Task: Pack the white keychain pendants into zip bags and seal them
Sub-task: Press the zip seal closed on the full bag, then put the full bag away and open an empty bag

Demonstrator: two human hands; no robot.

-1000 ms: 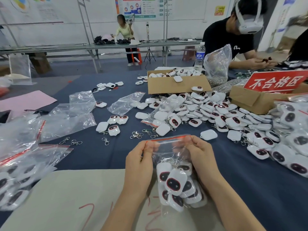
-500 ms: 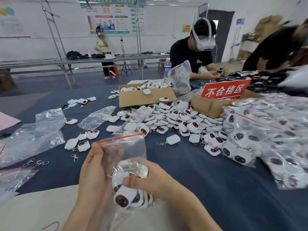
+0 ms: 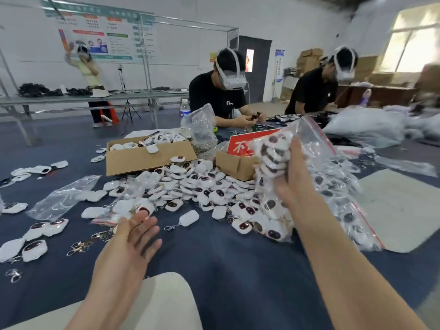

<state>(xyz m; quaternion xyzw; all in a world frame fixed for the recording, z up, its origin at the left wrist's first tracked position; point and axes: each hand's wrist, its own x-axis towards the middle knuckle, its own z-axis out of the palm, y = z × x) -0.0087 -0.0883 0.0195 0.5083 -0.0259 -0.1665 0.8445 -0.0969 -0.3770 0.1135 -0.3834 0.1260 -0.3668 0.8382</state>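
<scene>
Head view: the right hand [image 3: 296, 172] grips a filled zip bag [image 3: 273, 151] of white pendants, raised above the packed bags [image 3: 342, 210] lying just beyond and right of it. Whether its seal is closed is too blurred to tell. The left hand [image 3: 133, 241] hangs open, palm up, holding nothing. Several bags look finished, but a big heap of loose pendants [image 3: 190, 184] lies on the desk [image 3: 238, 270] beyond both hands, with empty bags [image 3: 62, 198] left of the left hand, so much packing remains.

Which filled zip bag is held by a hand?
The zip bag before the red sign, gripped by the right hand; the other filled bags lie on the table.
</scene>
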